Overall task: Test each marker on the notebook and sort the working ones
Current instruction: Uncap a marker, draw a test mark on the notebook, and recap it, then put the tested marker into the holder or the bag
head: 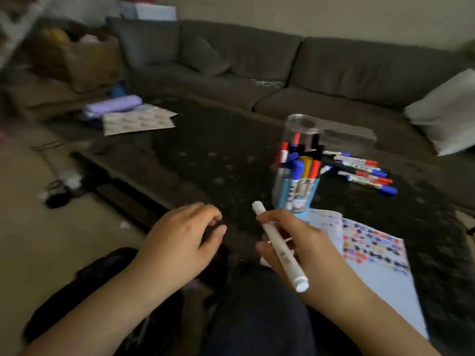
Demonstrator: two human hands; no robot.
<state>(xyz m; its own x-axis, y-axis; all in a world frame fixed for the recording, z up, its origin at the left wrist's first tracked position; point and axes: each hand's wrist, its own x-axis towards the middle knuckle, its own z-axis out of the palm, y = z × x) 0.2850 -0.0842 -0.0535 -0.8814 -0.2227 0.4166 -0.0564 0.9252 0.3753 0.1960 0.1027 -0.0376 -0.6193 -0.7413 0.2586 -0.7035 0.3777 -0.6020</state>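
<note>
Right hand (293, 242): fingers curled round a white marker (280, 246), gripping it mid-barrel. Marker is held in the air over the near edge of the tabletop (205, 155), tilted, one end up toward the holder, the other end down toward the person's lap. Can't tell whether it's capped; frame is blurred.

Left hand (185, 237): hovering just left of the right hand, near the tabletop's near edge. Fingers loosely curled, nothing visibly in them; there's a dark smudge under the fingertips that I can't resolve.

Notebook (380, 273): lies open at the near right corner of the tabletop, partly behind the right hand. Far part of the page is covered in small red, blue and black test marks; near part is blank.

Marker holder (295, 186): clear cylinder with a blue lower band, standing upright just beyond the notebook's far edge. Holds a bunch of markers, caps up: red, blue, black, one yellow.

Loose markers (359, 170): a pile lying flat on the tabletop just right of the holder, white barrels with red and blue caps, roughly parallel, toward the right edge.

Far left corner of the tabletop: a patterned sheet (138, 120) with a purple pouch (114, 105) behind it.

Grey sofa (282, 65) runs behind the tabletop, white cushion (447, 111) at its right end.
</note>
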